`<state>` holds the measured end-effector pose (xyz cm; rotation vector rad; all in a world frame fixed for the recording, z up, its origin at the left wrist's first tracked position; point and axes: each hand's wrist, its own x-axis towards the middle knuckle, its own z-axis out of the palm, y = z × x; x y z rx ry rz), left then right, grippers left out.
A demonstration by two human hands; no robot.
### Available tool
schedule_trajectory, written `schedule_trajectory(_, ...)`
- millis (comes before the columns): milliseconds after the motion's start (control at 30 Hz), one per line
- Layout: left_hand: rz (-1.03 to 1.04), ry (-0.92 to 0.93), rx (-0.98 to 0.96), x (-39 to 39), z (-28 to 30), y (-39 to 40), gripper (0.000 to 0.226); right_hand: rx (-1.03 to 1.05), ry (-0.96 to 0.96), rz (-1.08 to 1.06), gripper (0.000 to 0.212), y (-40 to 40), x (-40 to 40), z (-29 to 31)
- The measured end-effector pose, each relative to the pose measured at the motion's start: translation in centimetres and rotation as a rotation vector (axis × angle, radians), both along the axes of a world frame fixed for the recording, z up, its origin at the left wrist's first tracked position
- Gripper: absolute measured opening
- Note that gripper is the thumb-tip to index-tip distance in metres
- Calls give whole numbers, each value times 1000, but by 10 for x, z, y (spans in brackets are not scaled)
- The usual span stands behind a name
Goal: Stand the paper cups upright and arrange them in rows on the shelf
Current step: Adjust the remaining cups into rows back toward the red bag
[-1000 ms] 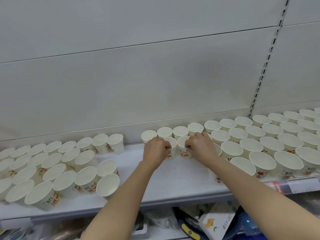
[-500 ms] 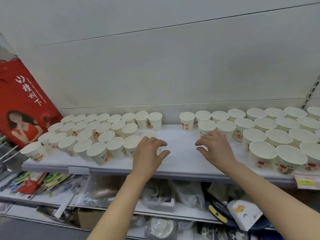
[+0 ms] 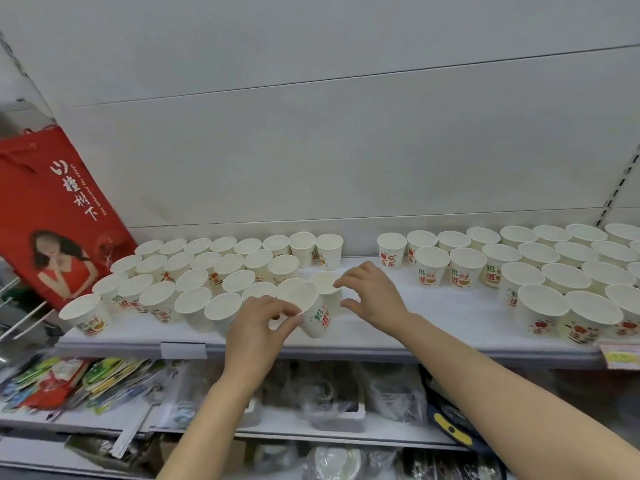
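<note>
- White paper cup with red-green print (image 3: 317,315) is held tilted at the front of the white shelf (image 3: 433,323), in the gap between two cup groups.
- Left hand (image 3: 258,329): grip pinched on its rim.
- Right hand (image 3: 375,294): fingers curled at a second white cup (image 3: 327,289); contact cannot be told.
- Red paper bag (image 3: 59,209) is seen far left.

On the shelf (image 3: 450,317) one group of upright paper cups (image 3: 194,271) stands in rows at the left and another group (image 3: 540,268) at the right, a gap between them. In the gap's left part, two cups (image 3: 313,306) sit between the left hand (image 3: 256,327) and right hand (image 3: 372,292). A bag (image 3: 62,209) leans left of the shelf; a lower shelf (image 3: 311,431) lies beneath.
</note>
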<state>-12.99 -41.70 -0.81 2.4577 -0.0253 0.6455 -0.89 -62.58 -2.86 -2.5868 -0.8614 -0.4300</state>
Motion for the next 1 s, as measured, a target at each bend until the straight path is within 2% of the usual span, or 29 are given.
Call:
schedule_trajectory(133, -6, 49, -268, 0, 13, 17, 12, -35, 24, -28, 26, 26, 0, 1)
schedule_trajectory(300, -48, 75, -360, 9, 23, 20, 7, -1, -4, -83, 17, 33, -7, 4)
schedule_trajectory(500, -111, 175, -143, 38, 15, -3, 3, 85, -104, -215, 10, -28, -25, 11)
schedule_trajectory(733, -293, 310, 109, 87, 0, -92, 12, 28, -109, -486, 11, -133, -26, -2)
schedule_trajectory(867, -356, 316, 229, 107, -7, -130, 13, -27, -58, -486, 10, -154, -20, -7)
schedule_trajectory(1000, -342, 236, 368, 111, -10, -142, 27, 46, -1, -407, 29, -170, -17, -5)
